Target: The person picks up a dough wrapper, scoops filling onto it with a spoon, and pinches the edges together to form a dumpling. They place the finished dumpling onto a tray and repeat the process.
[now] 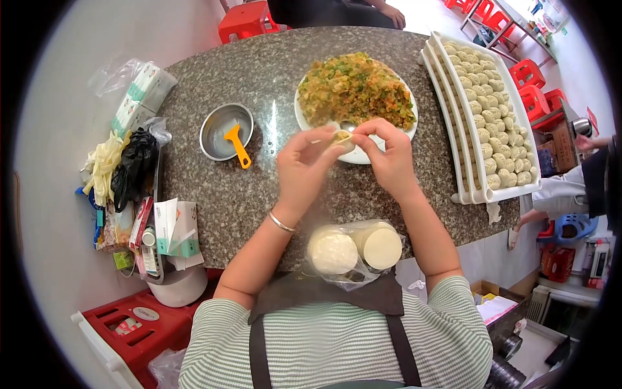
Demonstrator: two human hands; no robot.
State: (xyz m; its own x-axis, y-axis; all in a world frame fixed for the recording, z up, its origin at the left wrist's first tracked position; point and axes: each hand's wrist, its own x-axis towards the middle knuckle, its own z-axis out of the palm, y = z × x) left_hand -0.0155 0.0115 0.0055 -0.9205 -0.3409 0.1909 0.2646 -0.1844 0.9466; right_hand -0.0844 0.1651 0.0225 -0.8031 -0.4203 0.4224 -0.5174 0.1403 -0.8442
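Note:
Between my two hands, over the near rim of a white plate [355, 157], is a small dumpling [341, 137] with filling showing in its partly folded wrapper. My left hand [303, 165] cups it from one side, thumb and fingers closed on it. Pinching the wrapper's edge from the other side is my right hand [391, 159]. A mound of chopped vegetable filling [356, 87] covers the plate, and part of a metal spoon [348, 124] shows beside it. Close to my body, two stacks of round wrappers [382, 248] lie in a clear plastic bag [353, 283].
Stacked white trays [461, 129] of pleated dumplings [495, 117] stand at the right. On the left are a metal bowl [210, 139] with an orange-handled tool [239, 148], tissue packs [142, 94] and a black bag [134, 167]. Other people are beyond the table [272, 65] and at right.

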